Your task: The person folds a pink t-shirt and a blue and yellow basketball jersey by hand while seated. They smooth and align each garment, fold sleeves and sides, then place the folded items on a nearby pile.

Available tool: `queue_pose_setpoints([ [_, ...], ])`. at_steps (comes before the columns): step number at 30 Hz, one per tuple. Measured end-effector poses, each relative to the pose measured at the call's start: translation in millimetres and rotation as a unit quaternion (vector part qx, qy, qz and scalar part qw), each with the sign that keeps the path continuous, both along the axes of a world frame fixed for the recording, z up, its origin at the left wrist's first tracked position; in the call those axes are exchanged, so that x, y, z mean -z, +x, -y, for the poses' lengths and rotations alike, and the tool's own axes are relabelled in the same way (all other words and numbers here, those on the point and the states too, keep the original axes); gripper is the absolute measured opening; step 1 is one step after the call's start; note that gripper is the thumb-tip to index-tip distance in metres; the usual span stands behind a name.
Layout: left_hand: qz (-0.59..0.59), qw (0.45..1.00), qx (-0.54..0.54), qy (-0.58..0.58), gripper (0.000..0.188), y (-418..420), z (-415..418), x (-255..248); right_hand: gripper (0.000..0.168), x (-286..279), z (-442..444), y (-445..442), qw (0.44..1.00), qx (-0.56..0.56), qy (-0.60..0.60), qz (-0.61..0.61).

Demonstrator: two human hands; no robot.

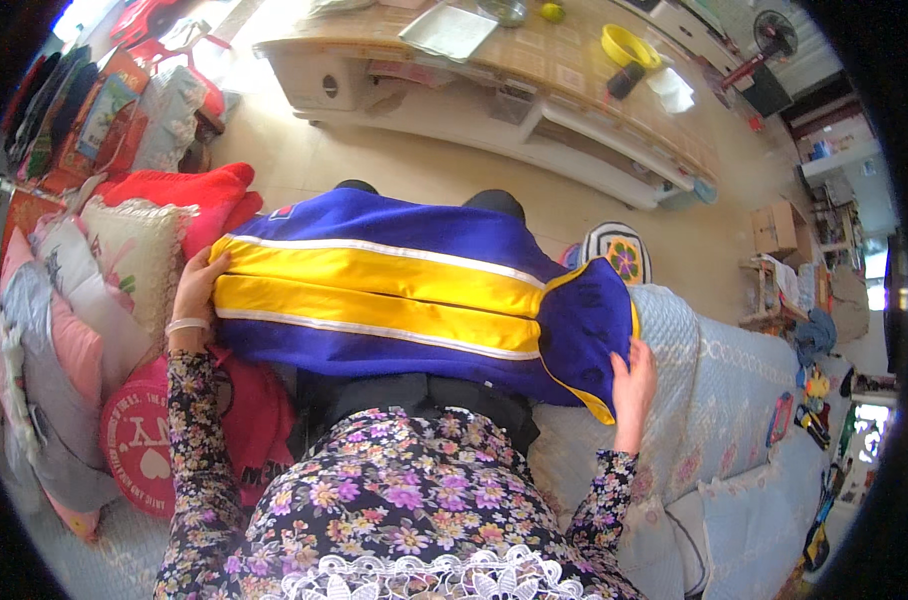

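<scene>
A blue and yellow garment with white stripes lies stretched across my lap, its two yellow bands side by side. At its left end my left hand grips the yellow edge between thumb and fingers. My right hand rests at the other end, on the flared blue part edged in yellow; its fingertips touch the rim, and whether they pinch the cloth is hard to tell. Part of the cloth's underside is hidden against my legs.
Cushions, among them a cream lace-edged one and a round pink one, crowd my left. A quilted pale blue sofa cover extends to my right. Ahead stands a long low table bearing a yellow basket. A patterned stool is nearby.
</scene>
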State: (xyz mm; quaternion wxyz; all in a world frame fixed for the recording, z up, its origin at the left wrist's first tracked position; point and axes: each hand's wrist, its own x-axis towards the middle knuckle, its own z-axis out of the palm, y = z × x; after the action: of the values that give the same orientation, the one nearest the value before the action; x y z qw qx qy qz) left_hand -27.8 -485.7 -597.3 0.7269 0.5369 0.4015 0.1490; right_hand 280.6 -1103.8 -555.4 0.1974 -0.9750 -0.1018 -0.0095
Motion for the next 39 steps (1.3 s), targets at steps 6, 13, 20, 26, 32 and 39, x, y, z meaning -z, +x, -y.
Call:
queue_pose_setpoints([
  [6,-0.001,0.976,0.011,0.216,0.016,8,9,-20,0.052,-69,-240,-64,0.724,-0.248,0.495,-0.411],
  [13,-0.103,0.901,0.030,0.420,0.017,42,60,-119,0.067,-8,-357,-101,0.611,-0.209,0.434,-0.628],
  [20,-0.125,0.845,0.214,0.475,0.026,130,188,-184,0.073,-13,-307,-71,0.419,-0.122,0.571,-0.695],
  [26,-0.037,0.816,0.401,0.414,0.052,151,260,-104,0.061,8,-223,-46,0.427,-0.024,0.695,-0.578],
  [32,-0.113,0.854,0.184,0.473,0.039,138,206,-73,0.042,22,-224,-67,0.603,-0.029,0.613,-0.510],
  [39,-0.233,0.773,0.258,0.530,0.042,127,210,-58,0.058,20,-231,-78,0.660,-0.054,0.591,-0.461],
])
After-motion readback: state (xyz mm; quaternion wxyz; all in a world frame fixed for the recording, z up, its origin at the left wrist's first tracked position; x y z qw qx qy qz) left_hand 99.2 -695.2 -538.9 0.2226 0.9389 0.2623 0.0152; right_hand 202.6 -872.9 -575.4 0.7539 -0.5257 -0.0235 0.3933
